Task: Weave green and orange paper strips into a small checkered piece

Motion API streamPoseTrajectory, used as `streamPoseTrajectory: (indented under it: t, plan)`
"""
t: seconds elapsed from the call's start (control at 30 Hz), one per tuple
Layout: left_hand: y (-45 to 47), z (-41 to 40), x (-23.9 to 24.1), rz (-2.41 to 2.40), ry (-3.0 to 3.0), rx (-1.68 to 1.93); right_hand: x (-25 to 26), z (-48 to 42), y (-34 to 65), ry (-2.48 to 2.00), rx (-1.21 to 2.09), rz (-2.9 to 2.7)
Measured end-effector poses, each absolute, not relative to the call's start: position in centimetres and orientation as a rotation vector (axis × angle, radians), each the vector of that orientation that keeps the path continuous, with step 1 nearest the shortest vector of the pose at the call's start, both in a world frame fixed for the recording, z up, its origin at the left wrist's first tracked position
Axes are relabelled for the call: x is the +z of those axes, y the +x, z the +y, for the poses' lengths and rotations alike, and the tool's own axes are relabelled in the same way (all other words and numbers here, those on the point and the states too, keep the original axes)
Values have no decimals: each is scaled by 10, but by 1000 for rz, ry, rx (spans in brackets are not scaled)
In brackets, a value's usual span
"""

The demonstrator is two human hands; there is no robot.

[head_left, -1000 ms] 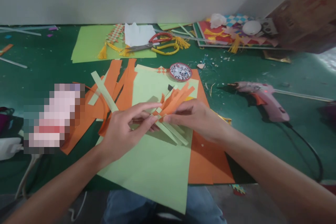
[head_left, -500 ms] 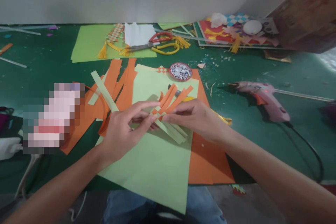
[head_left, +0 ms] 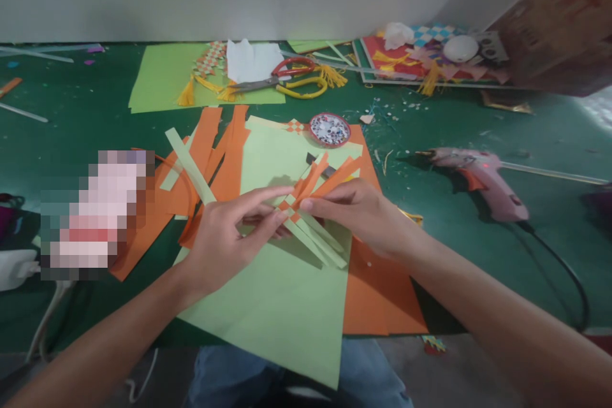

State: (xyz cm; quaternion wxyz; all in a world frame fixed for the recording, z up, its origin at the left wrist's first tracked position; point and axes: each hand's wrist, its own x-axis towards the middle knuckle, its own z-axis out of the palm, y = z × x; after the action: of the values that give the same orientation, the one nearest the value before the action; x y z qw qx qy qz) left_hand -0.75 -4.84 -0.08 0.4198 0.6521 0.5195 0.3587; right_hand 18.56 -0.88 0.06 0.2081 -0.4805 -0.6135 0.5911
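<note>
Between my hands is a small weave of orange and pale green paper strips (head_left: 287, 205), checkered in its middle, with loose strip ends fanning out to the upper right and lower right. My left hand (head_left: 241, 226) pinches the left edge of the checkered part between thumb and fingers. With thumb and forefinger closed, my right hand (head_left: 356, 210) grips the orange strip ends on the right side. Beneath both hands lies a pale green paper sheet (head_left: 268, 306). A dark blade with a yellow handle, partly hidden, lies just behind the right hand.
Orange sheets (head_left: 377, 299) and cut orange strips (head_left: 232, 172) flank the green sheet. A round dish of googly eyes (head_left: 329, 130) and scissors (head_left: 287, 80) lie behind. On the right is a pink glue gun (head_left: 482, 178) with a cord. A pixelated object (head_left: 100, 210) sits left.
The orange strip ends have swung slightly to the right with my right hand, and the pale green ends have spread downward. My left hand stays nearly in place.
</note>
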Motion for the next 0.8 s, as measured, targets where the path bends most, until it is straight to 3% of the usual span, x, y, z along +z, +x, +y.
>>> streamPoseTrajectory:
  t: [0.8]
  plan:
    - [-6,-49,-1,1289,1592,915,3,-10,183,-1347,1558,-1735]
